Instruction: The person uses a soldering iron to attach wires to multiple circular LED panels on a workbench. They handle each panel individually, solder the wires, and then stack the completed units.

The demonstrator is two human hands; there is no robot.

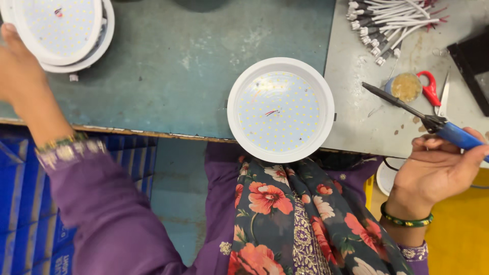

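Note:
A round white lamp housing (280, 109) with a board of many small LEDs lies at the table's near edge, in front of me. My right hand (437, 170) holds a blue-handled soldering iron (425, 117), its dark tip pointing left, apart from the lamp. My left hand (18, 69) reaches to the far left and touches the edge of a stack of similar white lamp housings (63, 31). Whether its fingers grip the stack is hidden.
A bundle of white wires with connectors (392, 23) lies at the top right. A small tin of yellowish paste (406, 86) and red-handled scissors (432, 90) sit beside the iron's tip. A black box (473, 61) stands at the right edge. Blue crates (20, 214) are below left.

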